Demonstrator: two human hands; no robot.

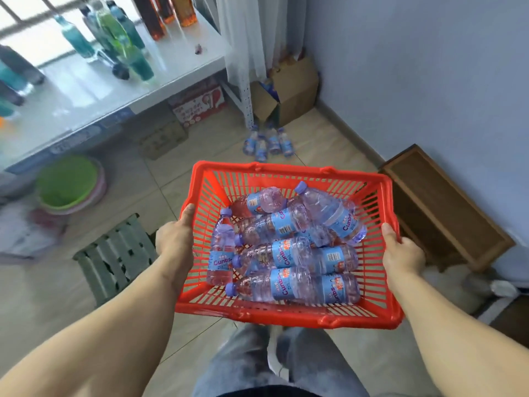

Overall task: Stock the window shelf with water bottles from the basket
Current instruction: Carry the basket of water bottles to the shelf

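One red basket (286,313) holding about eight water bottles (289,224); five more bottles (267,143) on the floor at twelve o'clock; one green basin (67,181) at nine o'clock.

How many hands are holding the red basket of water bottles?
2: the left hand grips the left rim of the red basket; the right hand grips its right rim. No others show.

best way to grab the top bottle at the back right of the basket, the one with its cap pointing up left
Grip that top bottle around its labelled middle, coming down from above with the right hand. It lies tilted on the pile in the red basket, nothing over it, cap toward the far rim. A hand must first let go of the basket.
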